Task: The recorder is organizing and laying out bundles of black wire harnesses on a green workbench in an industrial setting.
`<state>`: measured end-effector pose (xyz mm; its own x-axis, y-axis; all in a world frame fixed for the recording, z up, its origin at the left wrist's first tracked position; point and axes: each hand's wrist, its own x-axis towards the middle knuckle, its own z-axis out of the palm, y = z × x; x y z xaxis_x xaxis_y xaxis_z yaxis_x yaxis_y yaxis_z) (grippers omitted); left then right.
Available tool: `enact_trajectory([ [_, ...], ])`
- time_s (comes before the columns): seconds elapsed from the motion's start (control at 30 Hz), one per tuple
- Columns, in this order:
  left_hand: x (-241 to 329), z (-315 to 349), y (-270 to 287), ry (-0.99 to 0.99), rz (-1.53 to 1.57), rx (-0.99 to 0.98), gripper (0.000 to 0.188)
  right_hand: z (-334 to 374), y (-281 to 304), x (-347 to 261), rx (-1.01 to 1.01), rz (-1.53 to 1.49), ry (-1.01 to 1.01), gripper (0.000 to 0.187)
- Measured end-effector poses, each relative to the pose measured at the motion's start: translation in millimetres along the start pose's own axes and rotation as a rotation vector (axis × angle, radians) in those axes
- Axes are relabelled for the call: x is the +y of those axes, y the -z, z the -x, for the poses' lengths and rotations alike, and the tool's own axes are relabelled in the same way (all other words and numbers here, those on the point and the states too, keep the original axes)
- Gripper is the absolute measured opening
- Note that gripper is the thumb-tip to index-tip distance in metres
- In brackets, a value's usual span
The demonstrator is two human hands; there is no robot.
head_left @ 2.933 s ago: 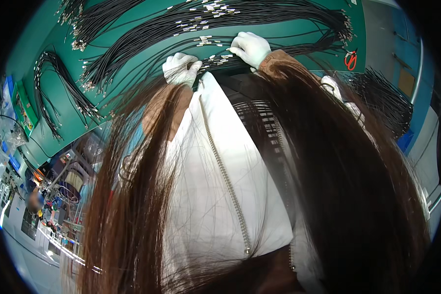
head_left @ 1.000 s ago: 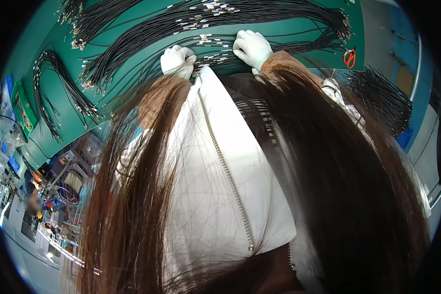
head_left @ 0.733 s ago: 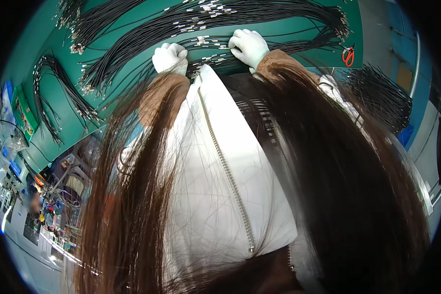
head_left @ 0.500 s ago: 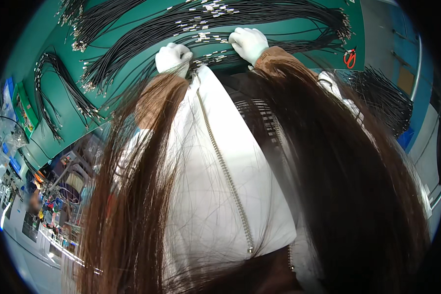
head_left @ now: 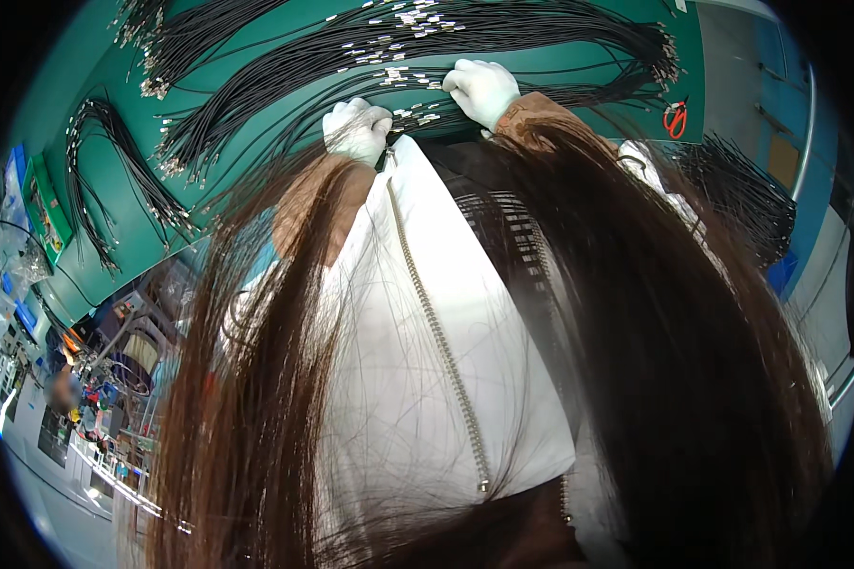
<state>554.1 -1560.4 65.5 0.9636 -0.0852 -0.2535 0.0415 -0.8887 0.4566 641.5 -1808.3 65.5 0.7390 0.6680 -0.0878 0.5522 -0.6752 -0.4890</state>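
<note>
Several black cables with silvery metal ends lie in long bundles on the green table. My white-gloved left hand [head_left: 355, 131] is closed, thumb against curled fingers, at the left end of a row of cable ends [head_left: 416, 118] on the near side. What it pinches is too small to make out. Farther right, my white-gloved right hand [head_left: 484, 93] is closed, its fingertips pinching at a thin black cable next to the middle cluster of metal ends [head_left: 396, 76]. A larger cable bundle [head_left: 503, 36] stretches across the table beyond both hands.
Red-handled scissors [head_left: 675, 119] lie near the right edge of the green table [head_left: 247, 175]. A bent cable bundle [head_left: 123, 142] rests at the left, near a green tray [head_left: 47, 209]. More black cables [head_left: 745, 194] hang beyond the right edge. Long hair covers much of the lower view.
My left hand has moved a little to the right and nearer to me. My right hand has shifted only slightly, its fingers still closed. The bundles lie as before.
</note>
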Motion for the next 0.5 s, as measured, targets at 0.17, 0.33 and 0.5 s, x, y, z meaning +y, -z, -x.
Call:
enact_trajectory([
  [0.17,0,7,-4,-0.103,-0.086,0.110,0.021,2,5,-1,-0.040,-0.049,-0.036,0.014],
  [0.33,6,4,-4,-0.068,-0.104,0.246,0.031,2,9,-3,-0.108,-0.007,-0.073,0.020],
  [0.5,2,-3,-3,-0.029,-0.092,0.184,0.039,2,5,1,-0.077,-0.046,-0.035,0.021],
])
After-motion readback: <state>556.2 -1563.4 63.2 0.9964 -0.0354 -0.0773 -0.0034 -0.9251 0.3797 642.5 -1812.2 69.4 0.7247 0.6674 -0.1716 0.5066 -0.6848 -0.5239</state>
